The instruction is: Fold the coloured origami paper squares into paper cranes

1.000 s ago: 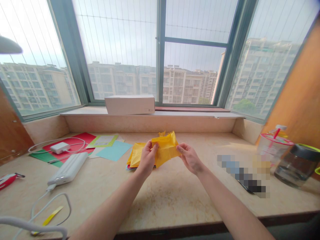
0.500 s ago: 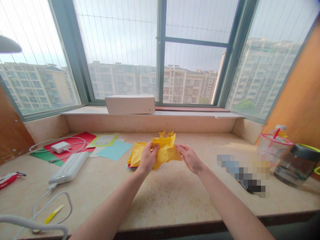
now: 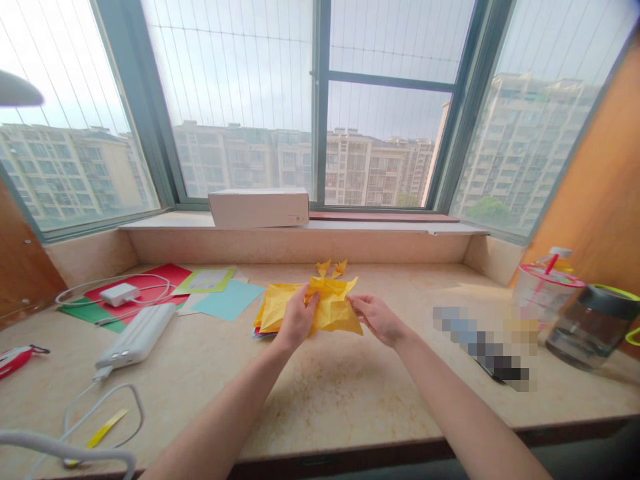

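Observation:
A creased sheet of yellow paper (image 3: 336, 312) is held up between my two hands above the counter. My left hand (image 3: 300, 315) pinches its left side, thumb on the near face. At the right edge, the fingertips of my right hand (image 3: 376, 316) are closed on the paper. Just left of and partly behind my left hand lies a stack of paper (image 3: 274, 310) with yellow on top and other colours beneath. Two small folded yellow paper figures (image 3: 332, 269) stand behind the held sheet.
At left lie coloured sheets (image 3: 227, 299), a white charger (image 3: 120, 294) with its cable, a white power bank (image 3: 136, 339) and a yellow-handled cutter (image 3: 107, 429). A white box (image 3: 259, 208) rests on the sill. At right are a pixelated object (image 3: 480, 347), a cup (image 3: 547, 293) and a dark-lidded jar (image 3: 593, 327).
The held sheet has tilted and changed shape, its upper part now folding over and its right corner lower. Both hands stay close to the same place, still gripping it.

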`<state>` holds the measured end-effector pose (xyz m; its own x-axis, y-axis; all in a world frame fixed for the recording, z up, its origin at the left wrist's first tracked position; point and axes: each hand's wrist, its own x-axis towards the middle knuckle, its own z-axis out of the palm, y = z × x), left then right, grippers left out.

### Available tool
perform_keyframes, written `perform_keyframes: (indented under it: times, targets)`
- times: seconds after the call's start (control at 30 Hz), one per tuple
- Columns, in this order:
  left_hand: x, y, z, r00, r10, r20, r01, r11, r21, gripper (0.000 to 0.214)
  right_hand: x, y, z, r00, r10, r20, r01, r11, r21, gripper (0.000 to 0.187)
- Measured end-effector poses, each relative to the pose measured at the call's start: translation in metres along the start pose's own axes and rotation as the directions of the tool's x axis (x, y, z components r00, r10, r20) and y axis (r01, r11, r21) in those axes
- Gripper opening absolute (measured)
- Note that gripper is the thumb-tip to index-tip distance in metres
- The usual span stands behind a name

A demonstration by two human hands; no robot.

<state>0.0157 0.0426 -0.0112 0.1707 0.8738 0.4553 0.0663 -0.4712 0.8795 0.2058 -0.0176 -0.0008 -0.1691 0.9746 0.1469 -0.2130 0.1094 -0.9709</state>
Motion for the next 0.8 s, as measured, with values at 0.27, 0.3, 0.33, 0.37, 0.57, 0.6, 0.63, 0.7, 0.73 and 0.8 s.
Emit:
perform_keyframes:
  times: [0.27,0.3,0.33,0.37,0.57,0.6,0.63,0.7,0.73,0.8]
  targets:
    - [0.005,0.000,-0.002,0.996,0.007,-0.092,-0.005,1.000,0.021,0.017,0.010,0.006,0.000,0.946,-0.192,-0.259,0.192,0.981,-0.028,0.039]
    - [0.005,0.000,-0.002,0.994,0.014,-0.106,-0.012,1.000,0.023,0.017,0.011,0.007,-0.001,0.936,-0.206,-0.285,0.205,0.978,-0.034,0.040]
    - [0.005,0.000,-0.002,0.993,0.025,-0.119,-0.022,0.999,0.029,0.017,0.011,0.008,-0.002,0.924,-0.217,-0.314,0.215,0.976,-0.042,0.040]
    - [0.005,0.001,-0.002,0.991,0.038,-0.131,-0.033,0.999,0.038,0.017,0.012,0.009,-0.003,0.912,-0.224,-0.343,0.220,0.974,-0.049,0.040]
    - [0.003,0.005,-0.001,0.977,0.067,-0.203,-0.051,0.995,0.081,0.018,0.011,0.008,-0.004,0.901,-0.178,-0.395,0.185,0.982,-0.021,0.041]
    - [0.003,0.005,-0.002,0.971,0.060,-0.230,-0.040,0.995,0.092,0.019,0.009,0.006,-0.003,0.923,-0.155,-0.353,0.168,0.986,0.006,0.043]
    - [0.004,0.004,-0.003,0.965,0.054,-0.255,-0.029,0.995,0.100,0.020,0.007,0.003,-0.001,0.946,-0.132,-0.298,0.150,0.988,0.039,0.044]
    - [0.005,0.002,-0.006,0.956,0.040,-0.290,-0.015,0.996,0.089,0.019,0.002,-0.003,0.002,0.982,-0.103,-0.161,0.120,0.988,0.099,0.048]
    - [0.006,0.002,-0.007,0.955,0.033,-0.295,-0.015,0.998,0.063,0.019,-0.001,-0.005,0.004,0.991,-0.095,-0.092,0.105,0.988,0.116,0.048]
    - [0.007,0.002,-0.007,0.957,0.017,-0.290,-0.023,1.000,-0.017,0.021,-0.004,-0.007,0.008,0.996,-0.087,0.006,0.086,0.990,0.115,0.044]
